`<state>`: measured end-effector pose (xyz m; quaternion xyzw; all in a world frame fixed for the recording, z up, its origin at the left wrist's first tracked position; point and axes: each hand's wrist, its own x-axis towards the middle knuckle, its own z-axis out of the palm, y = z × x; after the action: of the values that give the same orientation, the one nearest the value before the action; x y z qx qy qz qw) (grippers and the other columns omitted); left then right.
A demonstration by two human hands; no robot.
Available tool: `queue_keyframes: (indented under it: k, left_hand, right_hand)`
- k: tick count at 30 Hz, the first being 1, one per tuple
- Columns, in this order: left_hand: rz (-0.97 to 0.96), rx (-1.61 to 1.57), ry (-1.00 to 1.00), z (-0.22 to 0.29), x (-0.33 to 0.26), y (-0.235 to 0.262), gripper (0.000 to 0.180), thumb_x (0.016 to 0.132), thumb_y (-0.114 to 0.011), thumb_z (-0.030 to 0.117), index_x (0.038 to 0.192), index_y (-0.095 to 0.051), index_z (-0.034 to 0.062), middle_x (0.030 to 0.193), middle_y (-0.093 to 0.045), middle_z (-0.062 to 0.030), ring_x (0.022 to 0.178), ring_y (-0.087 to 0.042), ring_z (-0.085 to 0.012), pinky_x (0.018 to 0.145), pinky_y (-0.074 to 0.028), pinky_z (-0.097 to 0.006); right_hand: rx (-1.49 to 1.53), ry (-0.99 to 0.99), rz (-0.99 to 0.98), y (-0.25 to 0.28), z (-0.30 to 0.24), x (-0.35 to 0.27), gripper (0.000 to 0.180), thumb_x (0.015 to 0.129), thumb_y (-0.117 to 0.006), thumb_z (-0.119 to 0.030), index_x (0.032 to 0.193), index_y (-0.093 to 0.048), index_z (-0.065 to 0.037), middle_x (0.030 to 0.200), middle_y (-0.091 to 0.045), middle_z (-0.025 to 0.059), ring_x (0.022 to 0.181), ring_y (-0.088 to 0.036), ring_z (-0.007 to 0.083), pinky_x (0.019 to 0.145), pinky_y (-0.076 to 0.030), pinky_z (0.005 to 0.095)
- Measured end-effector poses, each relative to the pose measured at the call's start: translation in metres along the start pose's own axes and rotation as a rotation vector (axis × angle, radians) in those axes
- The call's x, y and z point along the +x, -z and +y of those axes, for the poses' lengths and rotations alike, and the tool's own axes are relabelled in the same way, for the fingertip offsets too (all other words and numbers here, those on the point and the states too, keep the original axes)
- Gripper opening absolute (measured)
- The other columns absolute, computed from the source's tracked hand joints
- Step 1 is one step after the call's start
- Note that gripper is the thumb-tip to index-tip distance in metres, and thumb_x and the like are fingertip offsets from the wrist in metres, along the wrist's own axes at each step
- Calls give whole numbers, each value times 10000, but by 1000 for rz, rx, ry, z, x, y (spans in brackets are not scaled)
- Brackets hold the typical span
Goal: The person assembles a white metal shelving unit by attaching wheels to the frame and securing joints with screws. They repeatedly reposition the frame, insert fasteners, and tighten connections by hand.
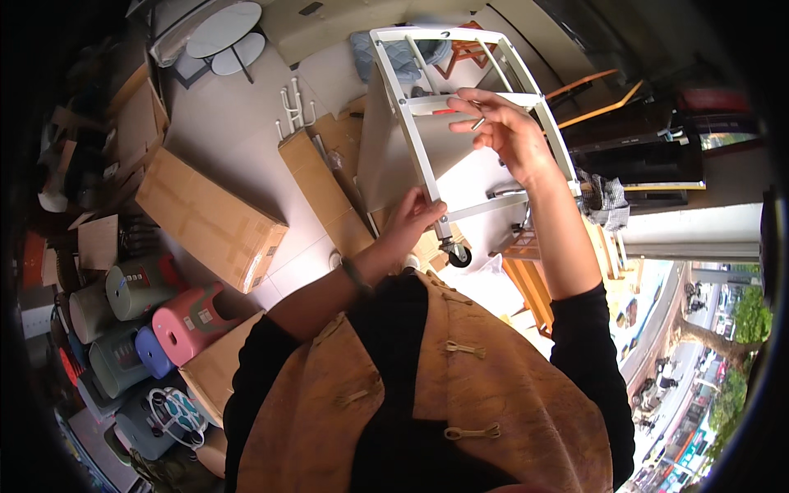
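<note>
A white metal frame (417,156) with crossbars stands in front of me, a black caster wheel (458,254) at its near corner. My left hand (411,220) is closed around the frame's near-left post, just above that caster. Over the frame, on its right side, my right hand (514,135) is raised with curled, partly separated fingers. A short, thin metal rod (477,124) shows between those fingers; the rest of it is hidden, so its exact kind cannot be told.
Long cardboard boxes (212,220) lie on the floor to the left. Pink and grey plastic stools (191,326) crowd the lower left. A small white rack (296,109) lies beyond the boxes. Round white tables (226,31) stand far left; wooden slats (528,287) are at right.
</note>
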<state>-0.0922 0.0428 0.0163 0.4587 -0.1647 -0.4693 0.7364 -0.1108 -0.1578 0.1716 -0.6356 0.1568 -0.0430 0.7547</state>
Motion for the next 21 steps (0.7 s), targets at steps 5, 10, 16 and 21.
queue_keyframes:
  k: [5,10,16,21]
  left_hand:
    - [-277,-33,1,-2,1,27,366,959,-607,135,1262,-434,25,1098,-565,-50,1075,-530,-137,988,-415,-313]
    - [-437,215,-49,-8,8,36,636,860,-712,72,1366,-332,10,1307,-476,-110,1265,-453,-231,1083,-359,-406]
    - [-472,53,-6,-9,6,39,618,862,-685,40,1351,-308,8,1315,-471,-117,1286,-435,-233,1098,-353,-423]
    - [-419,146,-94,-17,4,41,569,866,-635,6,1342,-324,33,1301,-476,-128,1260,-468,-236,1073,-386,-409]
  right_hand:
    - [0,-9,112,-22,17,-53,526,881,-521,-89,1377,-435,64,1394,-523,211,1101,-663,276,728,-521,249]
    - [-344,-45,438,-41,44,-93,206,1003,-580,-207,1011,-673,-23,813,-689,33,661,-573,65,587,-425,189]
    - [-451,46,465,-58,65,-115,80,965,-579,-36,1026,-629,-19,842,-689,29,794,-650,85,682,-503,206]
    - [-513,10,392,-70,79,-115,201,879,-622,98,1047,-620,-13,895,-700,34,829,-665,77,730,-542,224]
